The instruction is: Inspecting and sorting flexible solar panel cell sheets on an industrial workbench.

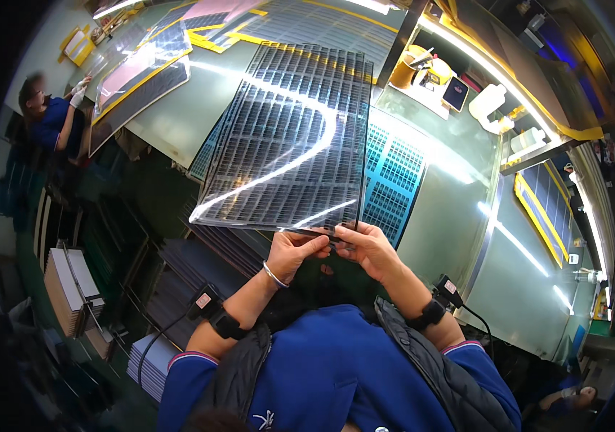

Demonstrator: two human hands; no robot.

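A glossy, see-through dark film sheet (286,144), printed with rows of small rectangles, tilts up from the table before me. More than one layer seems to show along its edges. My left hand (294,252) is closed at the sheet's near edge, thumb pointing right. Beside it, my right hand (366,248) pinches the same edge near its right corner. The fingertips of both hands almost meet; some fingers are hidden under the edge. Beneath the film, a blue printed sheet (395,173) lies on the table and shows at the right.
The grey table (437,230) carries yellow-edged printed panels (210,36) at the back. A shelf on the right holds white bottles (487,104) and a brown tub (410,68). At far left, a person in blue (55,119) handles a clear sheet. Stacked boards (69,288) stand lower left.
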